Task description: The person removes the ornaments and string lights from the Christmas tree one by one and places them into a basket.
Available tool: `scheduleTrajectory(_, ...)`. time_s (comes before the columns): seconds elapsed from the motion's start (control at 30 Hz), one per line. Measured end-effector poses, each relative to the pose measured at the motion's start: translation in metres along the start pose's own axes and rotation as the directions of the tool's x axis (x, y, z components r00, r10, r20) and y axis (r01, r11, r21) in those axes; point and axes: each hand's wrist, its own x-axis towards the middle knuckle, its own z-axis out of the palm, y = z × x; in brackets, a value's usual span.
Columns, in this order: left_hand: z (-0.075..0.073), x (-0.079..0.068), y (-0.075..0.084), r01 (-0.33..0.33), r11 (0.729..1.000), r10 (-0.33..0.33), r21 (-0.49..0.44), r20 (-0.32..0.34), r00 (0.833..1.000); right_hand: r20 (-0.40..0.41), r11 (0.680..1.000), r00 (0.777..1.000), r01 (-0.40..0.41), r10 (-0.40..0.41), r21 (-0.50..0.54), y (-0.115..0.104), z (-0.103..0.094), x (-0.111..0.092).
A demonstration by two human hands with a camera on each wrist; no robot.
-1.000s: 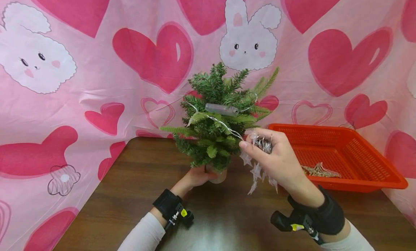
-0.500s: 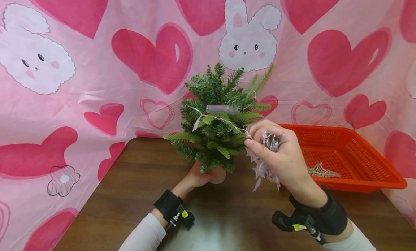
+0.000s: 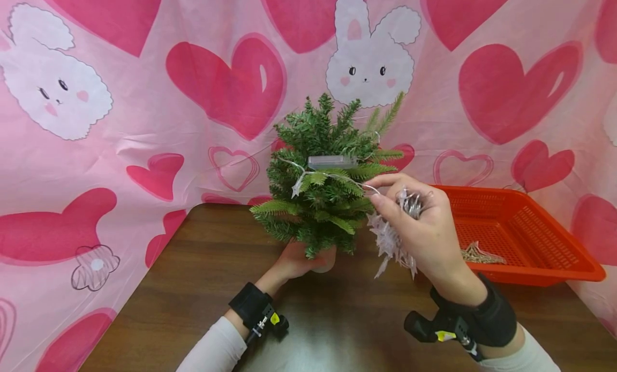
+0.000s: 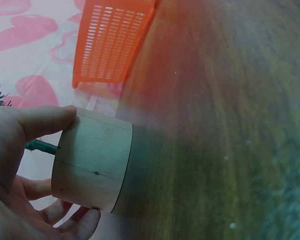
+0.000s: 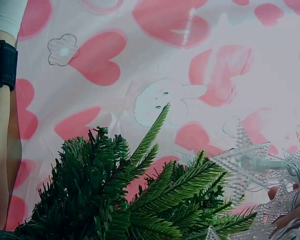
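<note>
A small artificial Christmas tree [image 3: 320,136] stands on the table in the head view. My left hand [image 3: 295,260] grips its round wooden base [image 4: 92,160], thumb on one side and fingers curled beneath in the left wrist view. My right hand [image 3: 429,227], right of the tree, holds a bundle of star string lights [image 3: 385,235], thumb and forefinger pinching the wire. From there the wire runs across the front of the branches, with one clear star [image 3: 297,187] hanging there. A clear battery box [image 3: 331,161] lies against the upper branches. Clear stars [image 5: 242,162] dangle close to the right wrist camera.
An orange basket [image 3: 525,200] stands on the table at the right, behind my right hand. Inside it lies a gold star-shaped ornament [image 3: 482,253]. The brown wooden table [image 3: 193,286] reaches back to a pink heart-and-rabbit cloth [image 3: 202,19].
My right hand has moved right and slightly up with the string lights. The tree has turned a little, and the hanging star has shifted right. My left hand stays at the base.
</note>
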Motion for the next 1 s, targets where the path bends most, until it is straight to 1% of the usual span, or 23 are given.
scheduleTrajectory(0.1,-0.002,0.002,-0.003,-0.014,1.0,0.014,-0.021,0.014,1.0,-0.007,1.0,1.0,0.006,-0.006,0.02,0.0,-0.001,0.002)
scheduleTrajectory(0.13,-0.003,0.003,-0.004,-0.009,1.0,0.01,-0.028,0.019,1.0,-0.006,1.0,1.0,0.009,-0.009,0.023,0.0,-0.001,0.002)
scheduleTrajectory(0.27,-0.009,0.003,-0.006,0.045,0.997,-0.041,-0.061,0.057,0.998,0.0,0.999,1.0,0.01,-0.01,0.043,0.0,-0.002,0.004)
scheduleTrajectory(0.37,-0.012,0.003,-0.008,0.093,0.992,-0.085,-0.08,0.099,0.992,0.006,0.998,1.0,0.001,-0.002,0.065,0.0,-0.002,0.004)
scheduleTrajectory(0.5,-0.013,0.002,-0.011,0.122,0.982,-0.103,-0.142,0.134,0.986,0.007,0.996,1.0,-0.017,0.017,0.084,-0.005,0.0,0.005)
scheduleTrajectory(0.57,-0.013,0.002,-0.012,0.128,0.979,-0.107,-0.156,0.137,0.985,0.001,0.995,1.0,-0.019,0.019,0.093,-0.007,0.001,0.005)
scheduleTrajectory(0.67,-0.013,0.002,-0.013,0.119,0.983,-0.1,-0.142,0.132,0.986,-0.009,0.994,1.0,-0.007,0.008,0.105,-0.01,0.003,0.006)
scheduleTrajectory(0.8,-0.013,0.002,-0.012,0.099,0.988,-0.083,-0.118,0.127,0.988,-0.02,0.996,1.0,0.013,-0.011,0.084,-0.009,0.002,0.008)
scheduleTrajectory(1.0,-0.013,0.002,-0.011,0.046,0.986,-0.03,-0.161,0.101,0.994,-0.022,0.998,0.999,0.026,-0.025,0.053,-0.005,0.0,0.013)
